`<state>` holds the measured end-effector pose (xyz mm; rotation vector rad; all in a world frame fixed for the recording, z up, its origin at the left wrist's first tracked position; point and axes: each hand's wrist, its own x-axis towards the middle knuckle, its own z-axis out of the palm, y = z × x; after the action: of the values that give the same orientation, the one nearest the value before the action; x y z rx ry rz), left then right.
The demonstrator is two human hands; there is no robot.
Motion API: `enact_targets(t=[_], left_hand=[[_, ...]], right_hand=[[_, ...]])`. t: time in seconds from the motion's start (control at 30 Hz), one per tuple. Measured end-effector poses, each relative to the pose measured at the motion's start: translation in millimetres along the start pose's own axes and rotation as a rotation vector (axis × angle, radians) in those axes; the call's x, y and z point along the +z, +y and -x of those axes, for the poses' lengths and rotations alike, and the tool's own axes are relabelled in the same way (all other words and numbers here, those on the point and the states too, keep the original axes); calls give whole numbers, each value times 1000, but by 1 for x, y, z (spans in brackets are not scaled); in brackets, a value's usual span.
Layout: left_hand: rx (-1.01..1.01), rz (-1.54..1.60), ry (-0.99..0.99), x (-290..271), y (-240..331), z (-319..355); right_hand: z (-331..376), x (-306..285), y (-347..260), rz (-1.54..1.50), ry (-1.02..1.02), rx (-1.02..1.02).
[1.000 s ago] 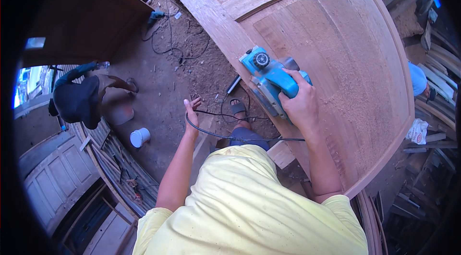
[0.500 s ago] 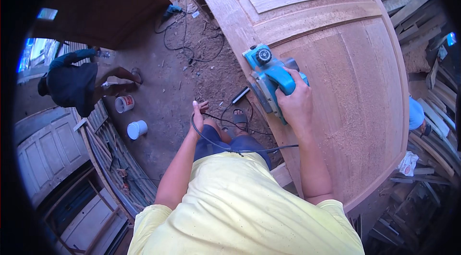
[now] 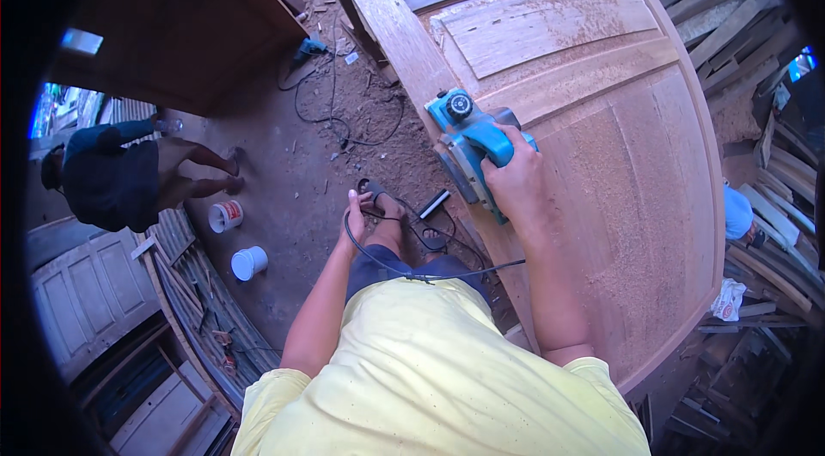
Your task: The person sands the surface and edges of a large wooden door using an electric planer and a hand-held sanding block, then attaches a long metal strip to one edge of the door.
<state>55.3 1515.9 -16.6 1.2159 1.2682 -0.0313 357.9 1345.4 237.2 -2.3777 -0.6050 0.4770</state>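
2 buckets (image 3: 249,263), bending co-worker (image 3: 112,185), white bag (image 3: 729,299), piled lumber (image 3: 730,35)

Left hand (image 3: 355,217) hung loosely curled | right hand (image 3: 516,181) gripped, farther forward | left forearm (image 3: 321,310) slanted inward | right forearm (image 3: 555,293) reached forward

"Was any lettering legible?"

"No, none. The pale bucket (image 3: 218,220) bore a red label (image 3: 231,214), too small to read."

"And elsewhere?"

"The white bag (image 3: 729,299) carried blurred reddish print, and the black dial (image 3: 460,105) on the blue planer (image 3: 491,143) showed pale, unreadable marks."
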Motion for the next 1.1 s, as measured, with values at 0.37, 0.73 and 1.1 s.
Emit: enact_targets(t=[0.37, 0.73, 1.1], left_hand=[[-85, -18, -50, -78, 29, -70], [70, -189, -58, -170, 71, -131], [151, 6, 56, -227, 116, -150]], right_hand=[[-99, 44, -60, -36, 66, -71], [-223, 98, -124, -17, 83, -120], [-356, 155, -184, 41, 86, -151]])
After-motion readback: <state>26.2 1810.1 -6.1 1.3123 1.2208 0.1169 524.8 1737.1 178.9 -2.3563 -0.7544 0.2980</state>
